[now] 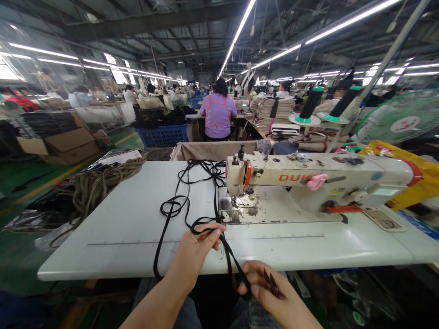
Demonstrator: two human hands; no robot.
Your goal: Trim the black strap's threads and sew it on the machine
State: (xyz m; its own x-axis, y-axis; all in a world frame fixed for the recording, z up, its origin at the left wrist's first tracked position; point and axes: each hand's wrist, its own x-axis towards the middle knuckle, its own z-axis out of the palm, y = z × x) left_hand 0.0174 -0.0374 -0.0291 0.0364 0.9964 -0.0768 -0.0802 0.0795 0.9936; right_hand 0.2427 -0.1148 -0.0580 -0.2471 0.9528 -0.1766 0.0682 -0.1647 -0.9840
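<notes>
A long black narrow strap point(167, 228) lies in loose loops on the white sewing table, beside the sewing machine point(322, 178), and hangs over the front edge. My left hand point(199, 246) pinches it just in front of the machine's needle plate. Lower down, past the table edge, my right hand point(267, 290) grips a length of the same strap between thumb and fingers. Dark pointed thread snips point(272, 282) are also tucked in that hand, their tips sticking up; their handles are hidden.
Olive straps point(113, 183) are heaped at the table's left end. Thread cones point(311, 104) stand behind the machine, near a green fan point(404, 119) and a yellow bag point(411, 183). Ahead, a person in purple point(219, 114) sits facing away, close to a blue crate point(163, 135).
</notes>
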